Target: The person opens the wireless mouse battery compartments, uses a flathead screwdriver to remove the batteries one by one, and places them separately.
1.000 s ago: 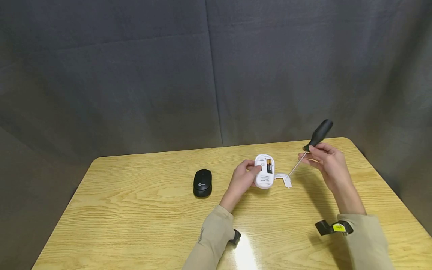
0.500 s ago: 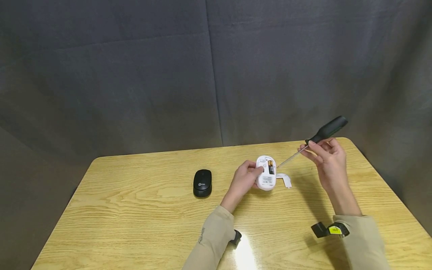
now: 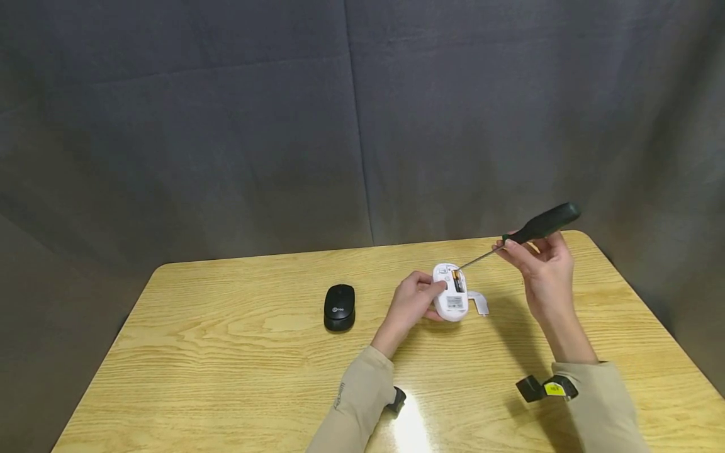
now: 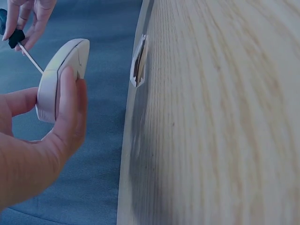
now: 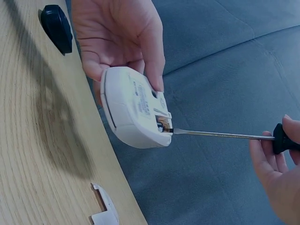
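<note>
My left hand (image 3: pixel 410 302) grips a white computer mouse (image 5: pixel 133 110) above the table, underside up, thumb across its base. In the mouse's uncovered compartment lie batteries (image 3: pixel 458 281). My right hand (image 3: pixel 546 270) holds a flat-blade screwdriver (image 3: pixel 540 225) near the front of its dark handle, fingers curled round it. The screwdriver's tip meets the battery end at the compartment's edge in the right wrist view. On the table, to the right of the mouse, lies the white battery cover (image 3: pixel 480 303). The left wrist view shows the mouse's side, with the compartment hidden.
A black computer mouse (image 3: pixel 340 308) stands on the wooden table (image 3: pixel 226 352), left of my left hand. Behind the table's far edge hangs a dark grey curtain (image 3: pixel 255 138).
The screwdriver has left the battery cover, swung flatter and moved left until its tip reached the battery compartment. My left hand has brought the white mouse slightly right and nearer me.
</note>
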Motion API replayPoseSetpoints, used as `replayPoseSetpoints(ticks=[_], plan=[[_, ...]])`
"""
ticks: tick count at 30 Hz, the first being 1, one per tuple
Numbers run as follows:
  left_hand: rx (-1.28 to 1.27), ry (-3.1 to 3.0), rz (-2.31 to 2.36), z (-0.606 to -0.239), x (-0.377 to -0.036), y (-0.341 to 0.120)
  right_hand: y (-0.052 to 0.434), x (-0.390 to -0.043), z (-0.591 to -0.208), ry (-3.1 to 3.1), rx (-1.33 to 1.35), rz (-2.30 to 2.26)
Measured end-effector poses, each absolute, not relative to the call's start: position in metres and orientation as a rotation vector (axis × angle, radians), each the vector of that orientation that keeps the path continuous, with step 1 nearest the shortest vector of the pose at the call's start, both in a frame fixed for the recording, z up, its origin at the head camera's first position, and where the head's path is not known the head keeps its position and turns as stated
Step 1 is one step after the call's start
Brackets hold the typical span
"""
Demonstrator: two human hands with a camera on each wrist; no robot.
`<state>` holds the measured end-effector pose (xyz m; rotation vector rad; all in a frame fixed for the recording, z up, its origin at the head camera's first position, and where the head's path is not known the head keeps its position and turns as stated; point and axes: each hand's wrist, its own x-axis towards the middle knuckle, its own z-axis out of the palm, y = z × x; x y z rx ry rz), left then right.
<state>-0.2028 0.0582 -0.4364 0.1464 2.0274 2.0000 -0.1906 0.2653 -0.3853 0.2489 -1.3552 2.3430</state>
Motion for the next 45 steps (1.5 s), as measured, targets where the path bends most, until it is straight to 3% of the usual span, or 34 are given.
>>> replayPoseSetpoints(ticks=[21,30,38,45], plan=[[0.071,1.896,2.099,-0.439,-0.205,0.059,0.245,-0.188,-0.386,-1.421,0.29,2.164],[0.013,1.806,2.15,-0.437,-0.207,0.056,0.234,-0.185,-0.389,-1.459,0.496,2.024],[0.056,1.923,2.111,-0.434,-0.206,0.055,0.237,-0.185,-0.387,-1.333,0.287,2.168],[0.06,2.031,2.07,-0.432,-0.205,0.055,0.236,-0.186,-0.387,-1.3,0.291,2.202]])
